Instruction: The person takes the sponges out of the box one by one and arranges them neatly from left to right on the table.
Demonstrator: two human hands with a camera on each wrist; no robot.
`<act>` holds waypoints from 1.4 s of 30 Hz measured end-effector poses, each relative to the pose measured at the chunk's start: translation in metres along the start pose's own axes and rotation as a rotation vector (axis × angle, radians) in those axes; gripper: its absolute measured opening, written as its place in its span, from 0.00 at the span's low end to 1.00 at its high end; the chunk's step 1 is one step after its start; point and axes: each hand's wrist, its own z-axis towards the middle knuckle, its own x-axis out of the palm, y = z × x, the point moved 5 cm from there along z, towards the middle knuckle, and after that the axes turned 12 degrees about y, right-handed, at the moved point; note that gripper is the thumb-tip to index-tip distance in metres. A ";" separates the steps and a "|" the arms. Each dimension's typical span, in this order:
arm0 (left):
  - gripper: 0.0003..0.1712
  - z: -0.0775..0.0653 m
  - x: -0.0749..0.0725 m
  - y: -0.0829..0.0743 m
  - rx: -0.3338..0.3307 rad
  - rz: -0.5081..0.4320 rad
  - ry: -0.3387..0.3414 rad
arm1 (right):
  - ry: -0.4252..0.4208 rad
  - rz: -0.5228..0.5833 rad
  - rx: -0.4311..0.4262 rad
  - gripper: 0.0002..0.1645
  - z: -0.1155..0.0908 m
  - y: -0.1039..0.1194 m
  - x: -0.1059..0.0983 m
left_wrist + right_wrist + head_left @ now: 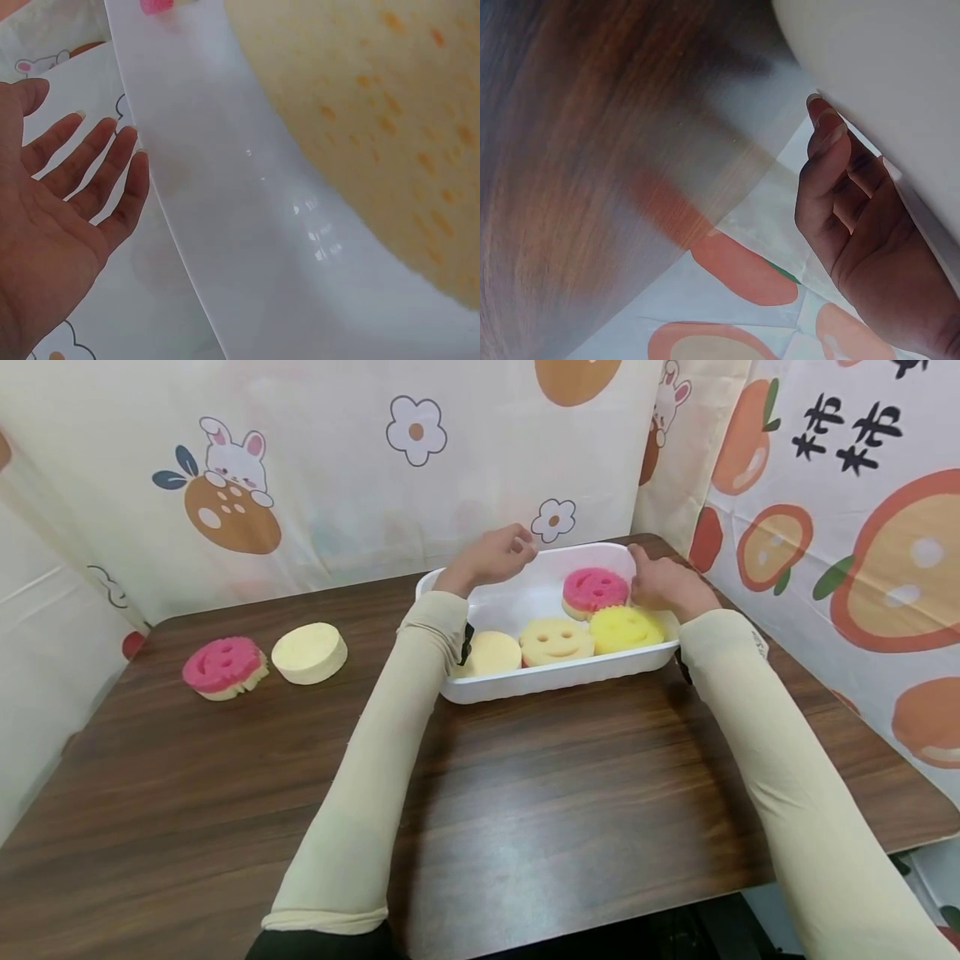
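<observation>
My right hand [667, 583] grips the rear right part of a white plastic tray [555, 678]; in the right wrist view its fingers [825, 169] lie against the outer wall. Over the tray's back left edge is my left hand [491, 558], holding nothing, its fingers loosely spread in the left wrist view. Inside the tray are a pink smiley sponge [595, 587], a bright yellow smiley sponge [626, 628], a pale yellow smiley sponge [557, 642] and a plain pale round sponge [491, 653], partly covered by the left sleeve.
Left of the tray, on the dark wooden table [225, 793], lie another pink smiley sponge [223, 667] and a plain pale yellow round sponge [309, 653]. Printed cloths [330, 468] hang along the table's back and right sides.
</observation>
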 end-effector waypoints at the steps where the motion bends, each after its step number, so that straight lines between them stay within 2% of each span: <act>1: 0.28 0.000 0.000 -0.001 -0.001 -0.001 0.003 | -0.001 -0.001 -0.001 0.44 0.000 0.000 0.000; 8: 0.30 0.000 0.005 -0.006 0.001 0.008 0.022 | 0.030 0.035 0.005 0.47 0.000 -0.001 0.002; 16: 0.31 0.006 0.008 -0.008 -0.017 0.028 0.034 | 0.024 0.053 0.015 0.46 -0.001 -0.001 0.005; 22: 0.31 0.008 0.010 -0.012 0.030 0.054 0.007 | 0.024 0.048 0.016 0.46 -0.002 0.000 0.003; 29: 0.31 0.018 0.015 -0.016 0.040 0.094 -0.010 | 0.037 0.072 0.022 0.49 -0.004 0.001 0.003; 32: 0.31 0.021 0.020 -0.017 0.068 0.125 -0.023 | 0.037 0.061 0.018 0.48 -0.004 0.002 0.004; 38: 0.32 0.023 0.022 -0.022 0.059 0.122 0.009 | 0.022 0.059 0.021 0.47 -0.005 0.002 0.003; 42: 0.32 0.024 0.022 -0.029 0.059 0.151 0.007 | 0.009 0.050 0.021 0.47 -0.006 0.000 0.001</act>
